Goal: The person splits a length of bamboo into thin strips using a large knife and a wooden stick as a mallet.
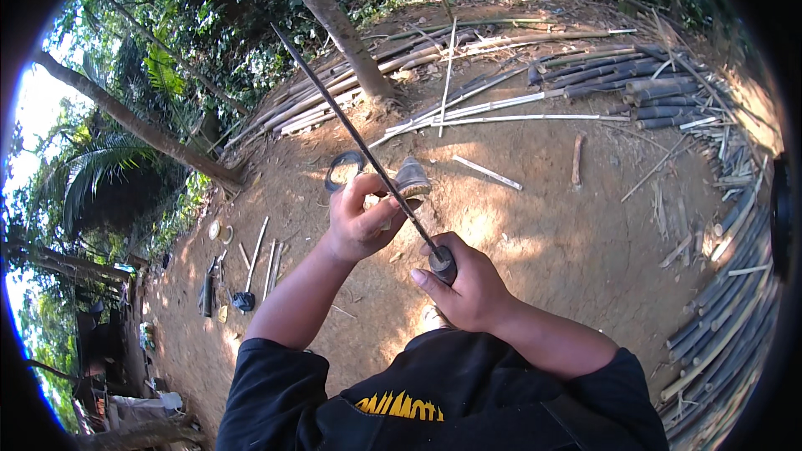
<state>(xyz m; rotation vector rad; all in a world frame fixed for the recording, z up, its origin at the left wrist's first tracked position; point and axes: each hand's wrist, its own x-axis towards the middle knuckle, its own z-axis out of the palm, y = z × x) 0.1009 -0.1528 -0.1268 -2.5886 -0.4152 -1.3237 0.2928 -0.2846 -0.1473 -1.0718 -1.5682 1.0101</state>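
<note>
The fingers (378, 210) of the left hand (359, 221) are curled and pressed together around a long dark blade (351, 113), pinching it a little way above its handle, with something pale tucked between thumb and fingers that is too small to name. The right hand (468, 288) is closed in a fist round the dark round handle (443, 263), thumb laid along the side and the butt showing above the knuckles. Seen from the head camera, the blade is thin, straight and nearly black; it rises from the two hands up and to the left, its tip ending against the foot of a leaning tree trunk (334, 21). It is held in the air in front of the chest, well clear of the ground. As to progress, the work appears to be mid-course: the left hand sits low on the blade, near the handle, so most of its length up to the tip looks yet to be gone over, though whether any part is finished cannot be told from the surface. Just beyond the left hand a dark ring (342, 169) and a worn shoe (413, 177) lie on the bare earth. Farther off, cut bamboo poles (635, 83) lie heaped along the right and top, and a few pale split strips (501, 104) lie across the dirt.
</note>
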